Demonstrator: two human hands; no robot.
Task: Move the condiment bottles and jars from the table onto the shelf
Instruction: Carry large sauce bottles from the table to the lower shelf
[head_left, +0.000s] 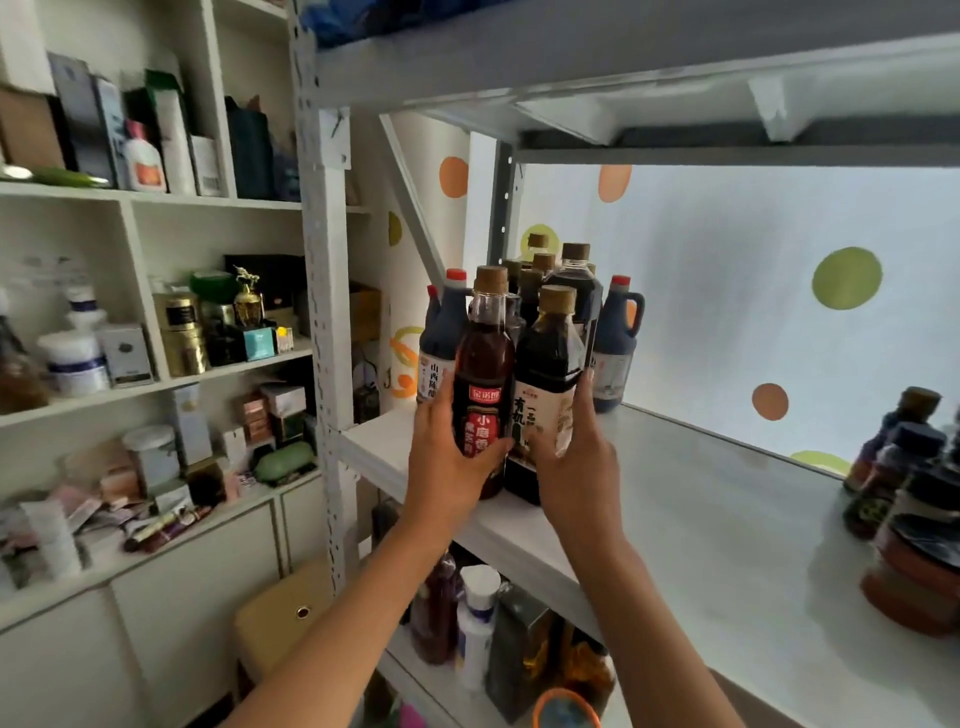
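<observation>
Polka-dot wallpaper backs a white metal shelf (675, 519) at centre frame, where the left hand (447, 457) grips a reddish bottle (480, 384) and the right hand (576, 457) grips a dark soy-sauce bottle (548, 374), both standing at the board's front edge. Behind them, cork-coloured caps and red-capped handled jugs (618, 343) are partly hidden; blurred jars (909, 545) at right are cut off.

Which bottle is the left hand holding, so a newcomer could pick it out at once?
On the white metal shelf, a cluster of dark bottles stands at the left end. At its front, the left hand grips the reddish-brown bottle with a red-and-black label. Its neighbour, the near-black bottle with a cream label, is darker.
</observation>
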